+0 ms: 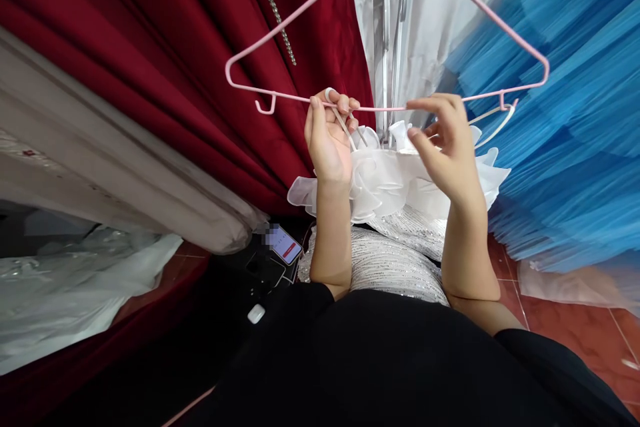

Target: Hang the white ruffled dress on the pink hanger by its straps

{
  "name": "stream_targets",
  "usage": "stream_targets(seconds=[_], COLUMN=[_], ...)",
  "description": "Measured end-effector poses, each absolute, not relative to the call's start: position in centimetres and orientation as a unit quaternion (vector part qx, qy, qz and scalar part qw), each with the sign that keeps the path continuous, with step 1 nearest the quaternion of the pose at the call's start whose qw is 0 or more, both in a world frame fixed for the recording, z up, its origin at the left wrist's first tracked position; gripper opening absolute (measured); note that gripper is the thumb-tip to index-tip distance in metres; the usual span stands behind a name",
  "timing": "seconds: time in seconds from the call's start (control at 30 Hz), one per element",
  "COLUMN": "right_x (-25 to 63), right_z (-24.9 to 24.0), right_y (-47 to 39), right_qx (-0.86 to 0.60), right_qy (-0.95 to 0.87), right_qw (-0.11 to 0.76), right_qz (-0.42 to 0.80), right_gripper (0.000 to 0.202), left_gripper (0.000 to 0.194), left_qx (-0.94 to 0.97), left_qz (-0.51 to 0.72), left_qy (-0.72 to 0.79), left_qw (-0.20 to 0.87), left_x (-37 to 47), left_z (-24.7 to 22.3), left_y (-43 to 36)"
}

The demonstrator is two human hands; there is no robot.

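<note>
A pink clothes hanger (385, 109) hangs in front of me, with a small hook under each end of its bottom bar. My left hand (331, 137) is closed at the left half of that bar, its fingers around a thin white strap (345, 128). The strap runs down to a white dress (383, 180) with ruffled organza at the top and a sequined skirt across my lap. Another white strap (500, 128) is looped over the right-hand hook. My right hand (447, 147) is at the bar's right half, index finger against it and thumb spread apart.
Dark red fabric (165, 73) and pale garments (115, 140) hang at the left, blue tulle (560, 113) at the right. Metal poles (395, 33) stand behind the hanger. A lit phone (284, 244) and a small white case (256, 313) lie beside me on a black surface.
</note>
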State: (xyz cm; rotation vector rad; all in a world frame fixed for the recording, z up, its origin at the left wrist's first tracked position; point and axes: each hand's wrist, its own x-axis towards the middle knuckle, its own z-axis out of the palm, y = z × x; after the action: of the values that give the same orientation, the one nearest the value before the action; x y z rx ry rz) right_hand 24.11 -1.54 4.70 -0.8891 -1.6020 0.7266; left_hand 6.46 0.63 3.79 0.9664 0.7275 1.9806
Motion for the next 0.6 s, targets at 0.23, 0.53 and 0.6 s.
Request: stream_targets(seconds=[0.23, 0.53, 0.6], right_x=[24.0, 24.3, 24.2], right_z=[4.5, 3.7, 3.6], right_y=[-0.5, 1.9, 2.0], right_qx=[-0.363, -0.378, -0.373], right_qy=[-0.697, -0.657, -0.655], right_qw=[0.582, 0.628, 0.631], right_qz=[0.212, 0.177, 0.185], right_gripper=[0.018, 0.027, 0.027], left_gripper=[0.033, 0.026, 0.025], left_qx=[0.398, 0.385, 0.374], left_qz=[0.769, 0.854, 0.871], left_qy=[0.276, 0.244, 0.233], left_qw=[0.417, 0.252, 0.215], left_x=[5.1, 0.2, -0.4], left_z=[2.8, 1.9, 2.2], left_y=[0.8, 0.2, -0.2])
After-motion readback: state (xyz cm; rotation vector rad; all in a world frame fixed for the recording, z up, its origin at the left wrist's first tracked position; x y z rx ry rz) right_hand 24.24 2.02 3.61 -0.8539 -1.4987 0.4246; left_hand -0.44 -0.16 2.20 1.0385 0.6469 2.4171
